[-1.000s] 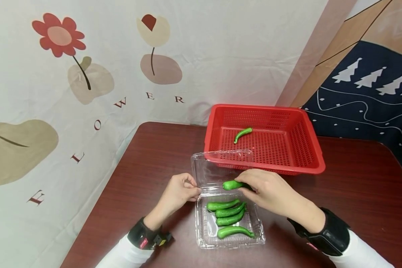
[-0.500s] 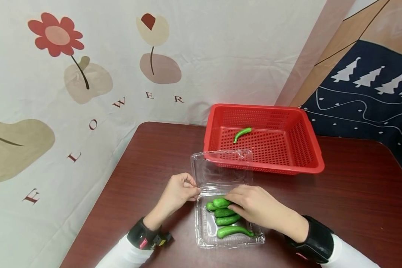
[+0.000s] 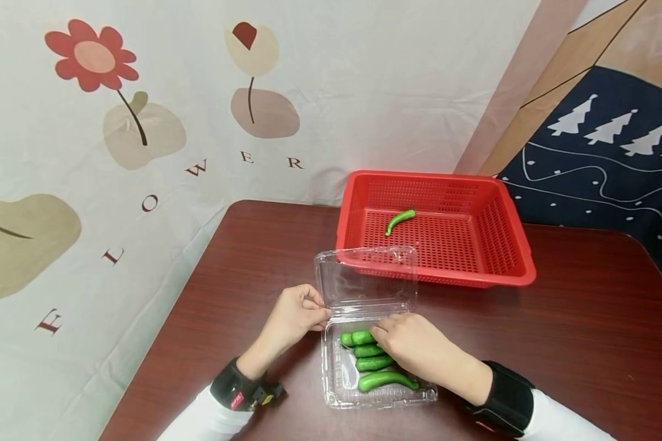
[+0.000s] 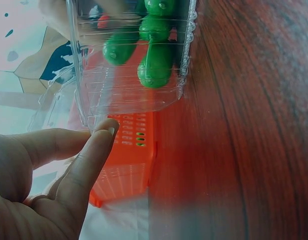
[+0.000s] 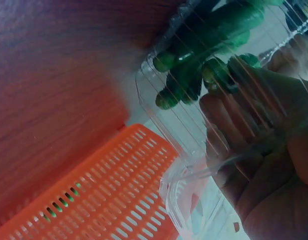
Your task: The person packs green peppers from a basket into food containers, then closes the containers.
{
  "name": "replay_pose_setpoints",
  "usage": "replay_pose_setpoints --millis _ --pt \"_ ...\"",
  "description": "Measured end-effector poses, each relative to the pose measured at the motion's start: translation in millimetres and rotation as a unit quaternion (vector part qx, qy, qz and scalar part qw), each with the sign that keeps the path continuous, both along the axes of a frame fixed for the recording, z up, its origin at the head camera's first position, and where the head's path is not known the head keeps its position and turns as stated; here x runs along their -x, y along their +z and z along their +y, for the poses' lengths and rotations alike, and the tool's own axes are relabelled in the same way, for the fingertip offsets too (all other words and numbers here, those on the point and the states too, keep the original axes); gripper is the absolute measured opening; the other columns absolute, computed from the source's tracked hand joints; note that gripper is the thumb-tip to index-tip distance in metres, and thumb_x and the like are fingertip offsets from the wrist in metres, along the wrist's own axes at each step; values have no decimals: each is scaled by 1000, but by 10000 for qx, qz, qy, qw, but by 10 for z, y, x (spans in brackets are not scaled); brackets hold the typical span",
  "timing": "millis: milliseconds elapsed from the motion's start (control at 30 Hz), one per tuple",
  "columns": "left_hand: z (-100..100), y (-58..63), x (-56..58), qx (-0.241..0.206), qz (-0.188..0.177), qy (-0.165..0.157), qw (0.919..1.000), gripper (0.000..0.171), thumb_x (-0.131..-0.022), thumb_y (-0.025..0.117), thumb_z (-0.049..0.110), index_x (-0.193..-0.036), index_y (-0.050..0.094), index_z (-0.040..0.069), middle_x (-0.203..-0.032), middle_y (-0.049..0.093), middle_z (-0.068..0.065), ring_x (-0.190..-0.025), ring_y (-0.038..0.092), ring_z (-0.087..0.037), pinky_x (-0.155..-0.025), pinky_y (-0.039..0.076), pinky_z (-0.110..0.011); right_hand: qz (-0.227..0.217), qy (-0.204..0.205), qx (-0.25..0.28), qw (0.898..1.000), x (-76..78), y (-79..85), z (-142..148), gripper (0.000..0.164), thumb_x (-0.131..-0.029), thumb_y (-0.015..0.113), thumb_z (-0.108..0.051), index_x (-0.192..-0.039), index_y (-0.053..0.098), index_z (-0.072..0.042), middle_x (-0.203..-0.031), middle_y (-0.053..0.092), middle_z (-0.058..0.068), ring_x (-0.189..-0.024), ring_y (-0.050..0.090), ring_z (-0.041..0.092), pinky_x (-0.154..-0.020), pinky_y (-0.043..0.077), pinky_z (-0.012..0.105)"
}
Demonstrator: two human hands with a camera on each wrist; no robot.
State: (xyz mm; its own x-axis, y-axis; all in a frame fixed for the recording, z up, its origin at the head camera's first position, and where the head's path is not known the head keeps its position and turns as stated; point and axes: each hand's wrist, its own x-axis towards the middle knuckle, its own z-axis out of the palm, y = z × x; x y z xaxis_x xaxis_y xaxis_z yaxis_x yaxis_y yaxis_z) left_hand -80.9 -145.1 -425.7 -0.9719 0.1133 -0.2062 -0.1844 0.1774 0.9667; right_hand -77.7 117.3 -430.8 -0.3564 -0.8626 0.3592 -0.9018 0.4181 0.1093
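My left hand (image 3: pixel 292 317) pinches the hinge corner of a clear plastic clamshell box (image 3: pixel 335 398) between thumb and finger, as the left wrist view also shows. The lid (image 3: pixel 364 283) stands raised at the back. Inside the base lie several small green cucumbers, with a curved one (image 3: pixel 383 381) apart at the front. Over the back of the row, my right hand (image 3: pixel 414 343) holds a cucumber (image 3: pixel 362 337) low against the others, its blunt end sticking out to the left. Curled fingers hide its other end. Through the clear wall, the right wrist view shows cucumber ends (image 5: pixel 166 97) beside those fingers.
Behind the box, a red perforated basket (image 3: pixel 507 245) holds one curved green vegetable (image 3: pixel 400 222); the raised lid overlaps its front rim in the head view. Everything stands on a dark wooden table (image 3: pixel 265 245), with a printed cloth (image 3: pixel 397 92) hanging behind.
My right hand has carried the cucumber from above the hinge down and toward me, onto the back of the row in the box. The left hand has kept its pinch in place.
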Motion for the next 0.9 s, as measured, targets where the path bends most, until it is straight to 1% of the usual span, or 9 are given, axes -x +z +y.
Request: replay_pose_setpoints --millis 233,433,600,767,900 --pt "9 -5 -1 -54 -26 -3 10000 18 -84 75 -12 -89 59 -5 -84 76 -23 -69 74 -21 -68 68 -36 -30 0 -34 10000 -10 -22 -2 14 -83 76 -4 -87 67 -14 -77 64 -6 -69 62 13 -55 55 29" --pt "11 7 -4 -75 -10 -7 10000 19 -84 75 -13 -89 59 -6 -85 75 -25 -69 74 -22 -67 68 -37 -47 42 -8 10000 -5 -42 -2 16 -83 81 -9 -85 66 -14 -77 63 -7 -68 62 12 -55 55 28" --pt "9 14 -6 -61 -17 4 10000 19 -84 76 -12 -89 59 -5 -85 75 -25 -69 74 -22 -68 68 -38 -40 112 100 9999 4 -46 9 17 -81 83 -12 -86 67 -14 -79 65 -7 -71 64 11 -59 58 27" --pt "6 9 -8 -59 -16 3 10000 19 -84 76 -12 -88 59 -5 -84 75 -25 -69 74 -23 -68 68 -38 -61 141 195 9997 15 -34 36 23 -78 89 -13 -87 68 -14 -82 67 -6 -72 66 11 -59 59 26" --pt "4 3 -6 -29 -3 13 10000 18 -83 76 -12 -88 60 -5 -83 75 -24 -68 74 -22 -67 68 -37 -53 170 282 9994 34 -2 63 25 -78 91 -16 -89 69 -13 -83 67 -6 -72 65 11 -59 58 25"
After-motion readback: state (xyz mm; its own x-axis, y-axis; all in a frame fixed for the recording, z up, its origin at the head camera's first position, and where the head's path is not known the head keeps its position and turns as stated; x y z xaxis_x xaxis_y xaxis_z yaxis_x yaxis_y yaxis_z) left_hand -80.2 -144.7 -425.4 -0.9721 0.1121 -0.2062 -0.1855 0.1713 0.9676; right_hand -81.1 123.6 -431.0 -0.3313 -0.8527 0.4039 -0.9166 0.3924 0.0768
